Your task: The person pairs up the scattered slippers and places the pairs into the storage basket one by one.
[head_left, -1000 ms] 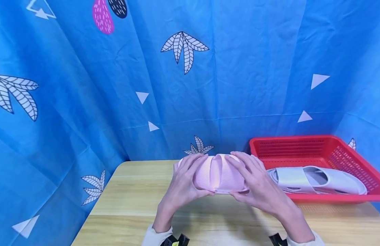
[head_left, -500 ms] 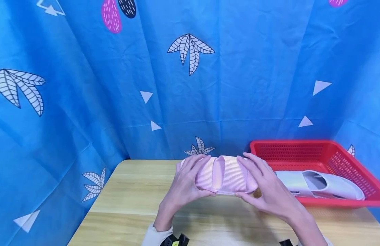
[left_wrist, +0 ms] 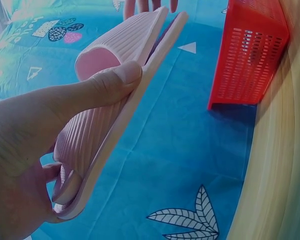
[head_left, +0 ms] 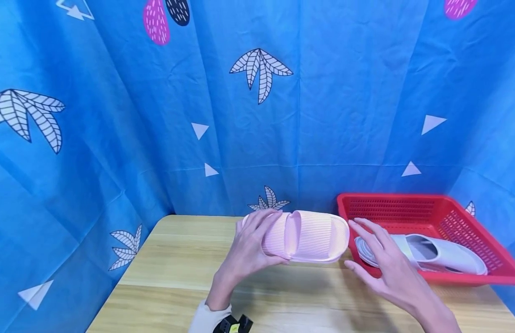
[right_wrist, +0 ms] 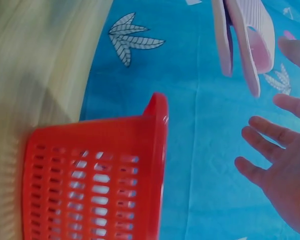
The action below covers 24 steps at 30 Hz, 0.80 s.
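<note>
A pair of pink slippers [head_left: 315, 236] with ribbed straps is tucked together and held up above the table. My left hand [head_left: 246, 247] grips them at their left end, its thumb [left_wrist: 107, 85] along the near edge and its fingers around the far side. In the right wrist view, two pink sole layers of the slippers [right_wrist: 245, 50] point down with a narrow gap between them. My right hand [head_left: 392, 268] is just right of the slippers, fingers spread and apart from them. It holds nothing and partly covers the red basket behind it.
A red perforated plastic basket [head_left: 390, 202] stands at the table's right back. White slippers [head_left: 457, 254] lie inside it. The wooden table [head_left: 178, 268] runs up to a blue patterned curtain [head_left: 344, 115] at the back and left.
My right hand has let go of the slippers' right end and moved right, baring their rounded tip. My left hand has stayed nearly still with its grip.
</note>
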Each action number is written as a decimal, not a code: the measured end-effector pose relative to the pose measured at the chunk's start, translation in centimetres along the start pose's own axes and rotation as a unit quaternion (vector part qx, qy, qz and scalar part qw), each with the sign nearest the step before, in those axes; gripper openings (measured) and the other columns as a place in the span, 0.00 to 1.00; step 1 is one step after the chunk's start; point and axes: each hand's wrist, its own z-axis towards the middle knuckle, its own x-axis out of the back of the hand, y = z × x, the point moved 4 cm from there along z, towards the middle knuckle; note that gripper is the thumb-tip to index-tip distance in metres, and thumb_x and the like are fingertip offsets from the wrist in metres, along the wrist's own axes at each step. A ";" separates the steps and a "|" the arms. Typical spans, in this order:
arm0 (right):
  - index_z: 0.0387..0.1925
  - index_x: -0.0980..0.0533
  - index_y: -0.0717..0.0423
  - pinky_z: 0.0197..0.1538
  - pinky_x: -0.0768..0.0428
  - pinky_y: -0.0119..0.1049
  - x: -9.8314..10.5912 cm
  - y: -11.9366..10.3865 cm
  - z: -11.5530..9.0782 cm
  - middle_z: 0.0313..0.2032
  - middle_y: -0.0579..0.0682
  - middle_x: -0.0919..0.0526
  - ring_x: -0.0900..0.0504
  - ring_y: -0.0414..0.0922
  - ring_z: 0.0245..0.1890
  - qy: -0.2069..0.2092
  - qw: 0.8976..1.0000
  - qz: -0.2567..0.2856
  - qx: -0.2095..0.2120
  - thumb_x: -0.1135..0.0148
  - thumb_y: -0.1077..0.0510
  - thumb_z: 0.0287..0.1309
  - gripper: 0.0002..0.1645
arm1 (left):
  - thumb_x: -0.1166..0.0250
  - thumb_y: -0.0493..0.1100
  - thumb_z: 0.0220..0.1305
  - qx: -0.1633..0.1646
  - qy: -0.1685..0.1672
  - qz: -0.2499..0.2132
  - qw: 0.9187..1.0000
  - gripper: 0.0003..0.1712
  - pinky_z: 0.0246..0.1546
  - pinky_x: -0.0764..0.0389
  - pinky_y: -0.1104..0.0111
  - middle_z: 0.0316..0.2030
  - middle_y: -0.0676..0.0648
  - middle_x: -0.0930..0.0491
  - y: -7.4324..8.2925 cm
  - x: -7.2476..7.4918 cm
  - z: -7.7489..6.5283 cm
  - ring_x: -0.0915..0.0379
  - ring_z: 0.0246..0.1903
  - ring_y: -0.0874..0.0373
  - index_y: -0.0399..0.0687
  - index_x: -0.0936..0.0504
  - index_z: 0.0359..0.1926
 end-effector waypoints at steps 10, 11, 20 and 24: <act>0.76 0.36 0.42 0.66 0.51 0.18 0.6 2.0 -2.5 0.71 0.49 0.32 0.33 0.50 0.68 -0.008 0.999 0.000 -0.034 0.20 0.53 0.49 0.54 | 0.12 0.63 0.32 0.004 -0.004 0.004 1.000 0.63 0.59 0.33 0.47 0.68 0.53 0.29 -0.3 -0.2 0.0 0.37 0.68 0.53 0.56 0.29 0.73; 0.76 0.35 0.41 0.66 0.51 0.18 0.7 2.2 -2.7 0.71 0.50 0.32 0.33 0.50 0.67 -0.008 0.999 -0.006 -0.038 0.21 0.53 0.50 0.53 | 0.12 0.63 0.32 0.008 -0.005 0.001 1.000 0.64 0.59 0.33 0.47 0.68 0.54 0.30 -0.3 -0.2 -0.1 0.38 0.68 0.53 0.56 0.29 0.73; 0.75 0.32 0.46 0.72 0.55 0.23 1.5 4.0 -5.1 0.67 0.53 0.28 0.33 0.51 0.65 0.011 0.999 -0.011 -0.032 0.23 0.60 0.50 0.50 | 0.12 0.62 0.33 0.013 -0.002 0.004 1.000 0.62 0.58 0.32 0.44 0.68 0.52 0.29 -0.4 -0.2 -0.1 0.37 0.67 0.51 0.55 0.28 0.72; 0.73 0.31 0.45 0.70 0.56 0.22 1.4 4.9 -6.1 0.67 0.52 0.28 0.33 0.53 0.64 0.007 0.999 -0.023 -0.046 0.22 0.59 0.49 0.48 | 0.12 0.63 0.33 0.013 -0.004 0.008 1.000 0.62 0.58 0.32 0.44 0.67 0.52 0.29 -0.4 -0.2 -0.1 0.36 0.67 0.51 0.54 0.28 0.72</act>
